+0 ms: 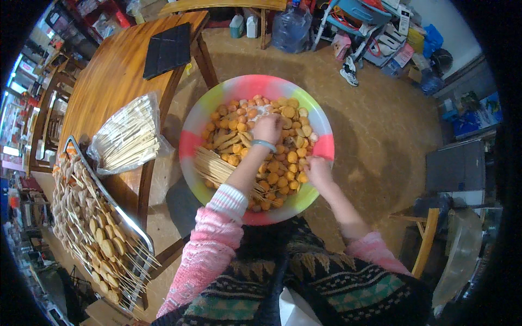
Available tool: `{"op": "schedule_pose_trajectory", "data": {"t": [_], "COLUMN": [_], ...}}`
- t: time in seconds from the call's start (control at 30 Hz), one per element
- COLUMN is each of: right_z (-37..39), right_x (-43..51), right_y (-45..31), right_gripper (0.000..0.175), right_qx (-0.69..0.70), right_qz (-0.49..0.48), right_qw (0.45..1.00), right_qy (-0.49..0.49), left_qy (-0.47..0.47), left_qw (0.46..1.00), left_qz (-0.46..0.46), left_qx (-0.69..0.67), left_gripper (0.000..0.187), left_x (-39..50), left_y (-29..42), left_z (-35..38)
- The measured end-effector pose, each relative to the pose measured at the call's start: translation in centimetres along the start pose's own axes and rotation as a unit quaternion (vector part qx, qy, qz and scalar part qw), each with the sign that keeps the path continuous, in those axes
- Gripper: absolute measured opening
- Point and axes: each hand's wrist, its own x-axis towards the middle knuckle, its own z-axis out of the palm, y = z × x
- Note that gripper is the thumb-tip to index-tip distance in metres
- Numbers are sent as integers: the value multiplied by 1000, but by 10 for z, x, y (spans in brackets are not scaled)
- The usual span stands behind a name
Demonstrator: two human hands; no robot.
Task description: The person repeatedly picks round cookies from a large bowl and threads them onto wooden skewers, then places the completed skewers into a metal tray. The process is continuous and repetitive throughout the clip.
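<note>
A large plastic basin (pixel 314 108) in pink, yellow-green and white stands before me. Inside lies a heap of orange and tan food balls (pixel 272 178), round slices and longer pieces. My left hand (pixel 268 128), with a pale bangle at its wrist, reaches into the far middle of the heap beside some white bits; its fingertips are hidden. At the basin's right side my right hand (pixel 319 171) has its fingers curled by the balls, and whether it grips a piece is unclear. A bundle of bamboo skewers (pixel 214 167) lies on the food at the left, partly under my left forearm.
Left of the basin, a wooden table (pixel 110 57) holds a bag of skewers (pixel 128 140), a dark folded mat (pixel 169 51) and a metal tray (pixel 118 208) of skewered food, whose sticks overhang its edge. A water jug (pixel 291 30) and a shoe (pixel 349 72) are on the floor beyond.
</note>
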Motion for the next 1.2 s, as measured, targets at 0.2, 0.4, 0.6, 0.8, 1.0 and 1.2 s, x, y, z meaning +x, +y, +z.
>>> {"op": "schedule_pose_trajectory", "data": {"t": [0.2,0.4,0.6,0.8,1.0,1.2], "right_z": [-37,-15,-4,-26,-71,-81], "right_x": [2,66,106,101,58,8], "right_y": [-6,-5,2,5,-25,-68], "right_gripper": [18,25,32,31,31,36], "right_qx": [375,263,-56,37,400,429], "right_qz": [119,77,97,85,68,42], "right_qw": [911,962,991,995,901,833], "right_qy": [-124,-2,-72,-24,-153,-347], "left_qy": [113,93,100,107,105,-11], "left_qw": [838,796,741,708,655,574], "left_qz": [-229,-309,-332,-378,-347,-262], "left_qx": [-482,-513,-576,-587,-663,-776], "left_gripper": [18,17,21,23,22,27], "left_x": [-51,-101,-128,-152,-156,-146], "left_y": [-32,-36,-36,-40,-33,-5], "left_z": [-63,-91,-96,-98,-94,-100]}}
